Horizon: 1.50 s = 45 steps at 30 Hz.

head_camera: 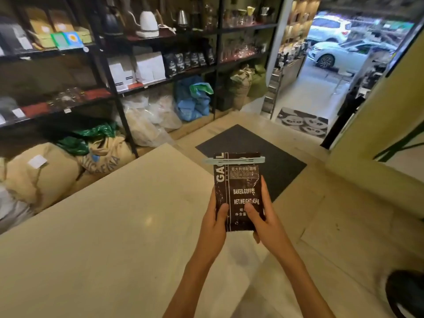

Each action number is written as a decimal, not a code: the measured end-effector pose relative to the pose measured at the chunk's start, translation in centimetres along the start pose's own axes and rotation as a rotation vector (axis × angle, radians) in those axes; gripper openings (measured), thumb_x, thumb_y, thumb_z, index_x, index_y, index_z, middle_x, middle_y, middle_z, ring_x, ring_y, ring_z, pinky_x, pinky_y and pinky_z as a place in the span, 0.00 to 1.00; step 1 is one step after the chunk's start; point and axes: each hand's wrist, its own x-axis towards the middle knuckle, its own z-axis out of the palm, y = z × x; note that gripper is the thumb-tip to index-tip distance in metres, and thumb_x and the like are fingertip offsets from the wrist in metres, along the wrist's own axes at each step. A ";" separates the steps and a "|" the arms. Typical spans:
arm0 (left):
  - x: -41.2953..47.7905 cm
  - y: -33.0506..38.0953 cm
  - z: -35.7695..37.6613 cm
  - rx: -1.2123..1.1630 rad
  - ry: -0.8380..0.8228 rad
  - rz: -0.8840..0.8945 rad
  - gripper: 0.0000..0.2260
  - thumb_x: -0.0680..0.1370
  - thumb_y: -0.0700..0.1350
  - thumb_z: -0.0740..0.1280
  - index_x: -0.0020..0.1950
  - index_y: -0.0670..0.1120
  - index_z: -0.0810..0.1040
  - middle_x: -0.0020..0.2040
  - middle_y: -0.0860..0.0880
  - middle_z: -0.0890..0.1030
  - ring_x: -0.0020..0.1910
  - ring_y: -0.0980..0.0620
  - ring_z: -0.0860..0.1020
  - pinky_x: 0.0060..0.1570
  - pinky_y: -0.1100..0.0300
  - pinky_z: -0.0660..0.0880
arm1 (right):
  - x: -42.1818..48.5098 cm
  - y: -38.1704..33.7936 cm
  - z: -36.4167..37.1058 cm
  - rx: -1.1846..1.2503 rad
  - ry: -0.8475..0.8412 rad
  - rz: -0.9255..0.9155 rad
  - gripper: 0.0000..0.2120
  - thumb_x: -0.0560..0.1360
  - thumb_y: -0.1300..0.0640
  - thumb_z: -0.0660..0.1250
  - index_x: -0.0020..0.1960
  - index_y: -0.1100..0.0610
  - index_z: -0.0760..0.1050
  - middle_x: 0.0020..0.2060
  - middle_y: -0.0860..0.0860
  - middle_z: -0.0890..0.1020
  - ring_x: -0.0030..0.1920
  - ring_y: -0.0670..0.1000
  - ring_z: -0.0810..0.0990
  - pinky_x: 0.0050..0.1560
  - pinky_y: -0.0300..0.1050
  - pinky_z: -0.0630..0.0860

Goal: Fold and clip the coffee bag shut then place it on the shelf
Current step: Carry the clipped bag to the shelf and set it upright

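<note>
Coffee bag (238, 191) clipped (234, 161); left hand (216, 220), right hand (261, 216) grasp it above bench (114, 226). Next, likely: carry to shelf (160, 81).

The hands (241, 216) cover the bottom words on the coffee bag (238, 191). The small print under the clip (234, 161) is too blurry to read.
</note>
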 end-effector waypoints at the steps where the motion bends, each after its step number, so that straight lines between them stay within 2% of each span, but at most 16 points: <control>1: 0.7 -0.2 1.1 0.006 -0.034 0.010 0.21 0.83 0.47 0.58 0.77 0.52 0.62 0.69 0.52 0.76 0.67 0.54 0.76 0.62 0.56 0.76 | 0.4 0.4 -1.4 0.025 0.015 0.002 0.35 0.79 0.49 0.64 0.75 0.30 0.47 0.71 0.39 0.69 0.67 0.42 0.74 0.64 0.58 0.77; 3: 3.0 -0.8 4.0 -0.013 -0.137 -0.003 0.20 0.83 0.43 0.58 0.76 0.51 0.63 0.66 0.52 0.77 0.63 0.57 0.78 0.55 0.61 0.79 | 1.1 1.6 -4.8 0.057 0.090 -0.008 0.35 0.78 0.50 0.65 0.75 0.30 0.48 0.70 0.37 0.71 0.67 0.46 0.75 0.62 0.51 0.78; 6: 5.7 -1.7 7.7 0.024 -0.252 -0.026 0.21 0.83 0.43 0.59 0.76 0.50 0.61 0.63 0.54 0.78 0.57 0.57 0.81 0.44 0.54 0.83 | 1.4 2.6 -8.8 -0.003 0.186 0.026 0.35 0.79 0.51 0.65 0.77 0.34 0.47 0.72 0.44 0.70 0.61 0.50 0.78 0.40 0.29 0.77; 7: 6.5 -2.1 9.2 0.027 -0.288 -0.046 0.21 0.83 0.43 0.60 0.76 0.50 0.61 0.63 0.53 0.77 0.57 0.54 0.82 0.39 0.52 0.83 | 1.4 3.2 -10.4 -0.003 0.215 0.046 0.35 0.79 0.51 0.65 0.77 0.35 0.48 0.72 0.45 0.70 0.60 0.49 0.78 0.39 0.29 0.78; 9: 8.6 -2.6 12.1 0.002 -0.353 -0.116 0.22 0.82 0.44 0.61 0.75 0.50 0.60 0.65 0.48 0.76 0.59 0.47 0.81 0.37 0.55 0.83 | 2.2 4.2 -13.8 -0.041 0.259 0.061 0.35 0.78 0.49 0.65 0.77 0.34 0.48 0.72 0.43 0.69 0.60 0.41 0.79 0.45 0.40 0.83; 11: 11.6 -2.9 14.5 -0.007 -0.412 -0.173 0.23 0.81 0.44 0.63 0.73 0.51 0.59 0.67 0.47 0.74 0.60 0.44 0.80 0.39 0.56 0.83 | 4.1 5.5 -17.0 -0.075 0.271 0.080 0.36 0.78 0.48 0.67 0.76 0.32 0.49 0.70 0.43 0.71 0.56 0.43 0.82 0.36 0.51 0.83; 13: 15.5 -3.0 17.5 0.007 -0.430 -0.166 0.22 0.80 0.44 0.64 0.71 0.53 0.60 0.67 0.47 0.74 0.61 0.45 0.79 0.42 0.55 0.84 | 7.2 6.8 -20.3 -0.053 0.268 0.070 0.36 0.77 0.49 0.67 0.75 0.31 0.50 0.69 0.44 0.73 0.54 0.47 0.84 0.30 0.51 0.80; 17: 23.2 -3.9 23.0 -0.005 -0.387 -0.156 0.23 0.81 0.48 0.63 0.73 0.55 0.57 0.65 0.51 0.75 0.54 0.52 0.83 0.40 0.56 0.83 | 15.0 8.4 -26.4 0.039 0.234 0.053 0.35 0.74 0.49 0.69 0.70 0.26 0.53 0.67 0.37 0.72 0.60 0.36 0.77 0.53 0.44 0.82; 18: 25.2 -4.2 24.3 -0.012 -0.367 -0.153 0.24 0.81 0.49 0.62 0.74 0.57 0.57 0.65 0.51 0.75 0.54 0.53 0.83 0.42 0.57 0.83 | 17.1 8.7 -27.9 0.054 0.205 0.055 0.35 0.73 0.49 0.69 0.71 0.28 0.54 0.65 0.35 0.72 0.60 0.34 0.76 0.55 0.41 0.81; 22: 33.4 -5.0 28.6 -0.010 -0.217 -0.119 0.23 0.79 0.52 0.62 0.72 0.58 0.60 0.66 0.50 0.76 0.57 0.51 0.82 0.49 0.54 0.83 | 26.4 10.0 -33.1 0.094 0.088 0.108 0.36 0.74 0.49 0.70 0.75 0.37 0.55 0.59 0.33 0.74 0.55 0.38 0.79 0.46 0.37 0.82; 25: 38.2 -5.1 30.0 -0.040 -0.100 -0.104 0.22 0.78 0.54 0.61 0.71 0.58 0.62 0.64 0.50 0.77 0.56 0.50 0.83 0.47 0.49 0.84 | 33.3 10.6 -34.8 0.095 -0.006 0.137 0.25 0.78 0.49 0.66 0.73 0.43 0.62 0.59 0.45 0.80 0.51 0.45 0.84 0.40 0.46 0.84; 28: 42.2 -5.5 28.7 -0.037 0.076 -0.092 0.20 0.81 0.50 0.59 0.72 0.54 0.61 0.62 0.52 0.78 0.52 0.57 0.84 0.40 0.61 0.82 | 40.0 11.1 -33.7 0.082 -0.158 0.183 0.22 0.78 0.48 0.65 0.70 0.44 0.64 0.57 0.46 0.80 0.50 0.47 0.85 0.38 0.46 0.84; 30: 44.7 -5.8 26.4 -0.021 0.188 -0.096 0.21 0.81 0.49 0.60 0.73 0.52 0.61 0.64 0.50 0.77 0.54 0.57 0.83 0.42 0.65 0.81 | 44.7 11.5 -31.8 0.099 -0.287 0.201 0.20 0.77 0.48 0.67 0.67 0.42 0.66 0.57 0.46 0.80 0.50 0.47 0.85 0.38 0.46 0.83; 36: 51.8 -6.6 17.4 -0.009 0.518 -0.083 0.21 0.79 0.50 0.63 0.72 0.51 0.65 0.64 0.48 0.79 0.57 0.54 0.82 0.45 0.60 0.81 | 57.6 11.3 -22.5 0.135 -0.608 0.132 0.16 0.76 0.53 0.69 0.59 0.39 0.70 0.57 0.47 0.80 0.51 0.44 0.84 0.39 0.48 0.84; 41: 60.6 -4.5 8.1 -0.020 0.665 -0.050 0.16 0.80 0.45 0.64 0.68 0.54 0.70 0.61 0.52 0.81 0.54 0.59 0.83 0.47 0.63 0.81 | 69.4 8.9 -13.3 0.168 -0.733 0.107 0.17 0.76 0.54 0.69 0.63 0.45 0.71 0.58 0.50 0.82 0.51 0.49 0.85 0.39 0.53 0.85; 45: 65.7 -1.9 0.4 -0.048 0.764 -0.032 0.21 0.78 0.42 0.69 0.70 0.50 0.70 0.61 0.49 0.82 0.57 0.52 0.83 0.53 0.55 0.81 | 77.7 5.9 -5.4 0.185 -0.856 0.084 0.22 0.75 0.54 0.70 0.67 0.48 0.70 0.58 0.49 0.82 0.51 0.52 0.86 0.40 0.57 0.84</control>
